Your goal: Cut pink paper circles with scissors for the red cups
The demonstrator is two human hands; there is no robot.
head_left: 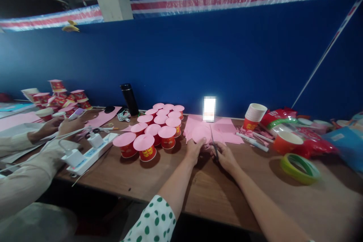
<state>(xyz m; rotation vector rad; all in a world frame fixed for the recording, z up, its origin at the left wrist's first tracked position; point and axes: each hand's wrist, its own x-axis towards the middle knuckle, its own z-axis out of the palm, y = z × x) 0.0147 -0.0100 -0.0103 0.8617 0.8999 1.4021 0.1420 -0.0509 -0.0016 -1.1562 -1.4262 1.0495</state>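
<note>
My left hand (195, 150) is closed on a pink paper disc (201, 134), its thumb on the near edge. Scissors (214, 146) are gripped in my right hand (226, 157), their blades pointing away from me along the disc's right side. Whether the blades touch the disc I cannot tell. Under and behind both hands lie pink paper sheets (227, 126). To the left stand several red paper cups (147, 154), upside down or upright I cannot tell, each topped by a pink disc.
A lit phone (209, 109) leans against the blue partition (181, 56). On the right are stacked cups (254, 115), a white pen (252, 141), a tape roll (300, 169) and plastic bags. At left, a power strip (90, 155), a black bottle (129, 99) and a co-worker's hands (69, 124).
</note>
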